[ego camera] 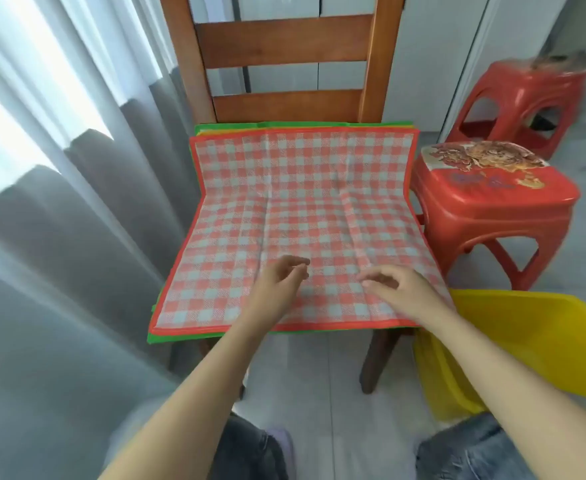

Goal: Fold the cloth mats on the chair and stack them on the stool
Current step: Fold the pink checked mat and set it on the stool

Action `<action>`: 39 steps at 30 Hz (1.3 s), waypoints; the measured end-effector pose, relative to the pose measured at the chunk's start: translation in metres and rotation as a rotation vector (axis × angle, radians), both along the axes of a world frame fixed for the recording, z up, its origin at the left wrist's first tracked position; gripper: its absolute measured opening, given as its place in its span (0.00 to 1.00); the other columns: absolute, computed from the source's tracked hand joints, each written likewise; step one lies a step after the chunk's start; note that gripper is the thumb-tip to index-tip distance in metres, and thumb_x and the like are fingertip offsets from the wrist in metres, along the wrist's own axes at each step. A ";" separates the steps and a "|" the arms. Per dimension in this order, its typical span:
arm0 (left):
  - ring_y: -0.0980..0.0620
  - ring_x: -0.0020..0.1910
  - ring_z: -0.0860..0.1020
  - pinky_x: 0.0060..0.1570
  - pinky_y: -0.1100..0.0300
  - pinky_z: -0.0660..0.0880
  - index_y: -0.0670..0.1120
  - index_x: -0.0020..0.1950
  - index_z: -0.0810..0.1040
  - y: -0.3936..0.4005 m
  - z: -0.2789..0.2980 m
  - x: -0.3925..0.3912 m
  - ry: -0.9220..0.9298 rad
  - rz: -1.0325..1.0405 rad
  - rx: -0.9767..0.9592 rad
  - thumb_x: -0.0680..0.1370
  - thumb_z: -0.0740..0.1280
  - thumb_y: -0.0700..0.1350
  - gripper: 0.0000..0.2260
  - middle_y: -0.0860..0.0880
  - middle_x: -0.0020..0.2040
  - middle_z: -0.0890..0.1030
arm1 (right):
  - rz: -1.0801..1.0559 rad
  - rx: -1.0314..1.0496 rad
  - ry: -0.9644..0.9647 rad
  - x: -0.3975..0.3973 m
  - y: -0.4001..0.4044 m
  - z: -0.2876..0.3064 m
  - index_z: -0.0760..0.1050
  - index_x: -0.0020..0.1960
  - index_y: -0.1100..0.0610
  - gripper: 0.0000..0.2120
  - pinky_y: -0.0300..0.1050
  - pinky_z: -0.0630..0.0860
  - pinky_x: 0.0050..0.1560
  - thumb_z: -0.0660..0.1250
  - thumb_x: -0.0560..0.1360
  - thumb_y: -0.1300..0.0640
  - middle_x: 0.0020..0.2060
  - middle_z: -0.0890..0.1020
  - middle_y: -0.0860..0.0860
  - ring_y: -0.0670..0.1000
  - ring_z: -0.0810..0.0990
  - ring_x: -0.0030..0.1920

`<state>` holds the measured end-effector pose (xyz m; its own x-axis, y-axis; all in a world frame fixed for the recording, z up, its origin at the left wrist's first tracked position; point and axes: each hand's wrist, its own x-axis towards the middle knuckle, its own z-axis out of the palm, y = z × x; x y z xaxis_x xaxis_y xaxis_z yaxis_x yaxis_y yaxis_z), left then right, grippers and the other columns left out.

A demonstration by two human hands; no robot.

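Observation:
A red-and-white checked cloth mat [302, 216] with a red border lies spread on the seat of the wooden chair [284, 46], its far part leaning up against the backrest. Under it I see the edges of other mats, green [167, 337] and yellow. My left hand [277, 278] hovers over the near middle of the top mat, fingers loosely curled and holding nothing. My right hand [399, 289] is beside it over the near right part, fingers apart and empty. The red plastic stool [492, 195] with a printed top stands to the right of the chair, nothing on it.
A second red stool [523, 102] stands farther back right. A yellow plastic object [527, 341] sits near right by my arm. Grey and white curtains [59, 202] hang along the left. My knees show at the bottom, on a grey tiled floor.

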<state>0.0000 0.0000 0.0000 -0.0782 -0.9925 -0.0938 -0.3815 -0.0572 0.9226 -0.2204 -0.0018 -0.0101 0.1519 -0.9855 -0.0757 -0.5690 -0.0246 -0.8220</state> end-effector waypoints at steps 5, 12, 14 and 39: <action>0.66 0.50 0.75 0.45 0.73 0.68 0.53 0.58 0.78 0.021 -0.012 0.006 -0.094 -0.144 0.018 0.79 0.61 0.54 0.12 0.63 0.50 0.78 | 0.097 -0.016 0.156 -0.016 0.018 -0.011 0.78 0.48 0.39 0.07 0.36 0.62 0.58 0.70 0.72 0.49 0.54 0.77 0.37 0.41 0.69 0.60; 0.65 0.52 0.76 0.47 0.71 0.70 0.56 0.57 0.78 0.021 -0.017 0.017 -0.096 -0.204 0.030 0.77 0.64 0.55 0.11 0.64 0.52 0.78 | 0.168 0.023 0.173 -0.033 0.024 -0.013 0.78 0.50 0.35 0.16 0.41 0.54 0.68 0.76 0.65 0.48 0.60 0.70 0.31 0.38 0.61 0.66; 0.67 0.51 0.76 0.47 0.72 0.70 0.56 0.57 0.79 0.019 -0.017 0.015 -0.100 -0.208 0.045 0.77 0.64 0.56 0.11 0.64 0.52 0.78 | 0.170 0.003 0.196 -0.034 0.023 -0.015 0.78 0.51 0.36 0.17 0.40 0.52 0.67 0.76 0.64 0.48 0.61 0.70 0.31 0.37 0.59 0.66; 0.63 0.56 0.75 0.55 0.70 0.69 0.56 0.54 0.82 0.009 -0.016 0.012 -0.196 -0.363 0.007 0.67 0.72 0.59 0.17 0.61 0.56 0.79 | -0.032 -0.201 0.140 -0.025 0.019 -0.016 0.75 0.36 0.44 0.08 0.49 0.77 0.52 0.69 0.73 0.53 0.35 0.82 0.39 0.41 0.81 0.44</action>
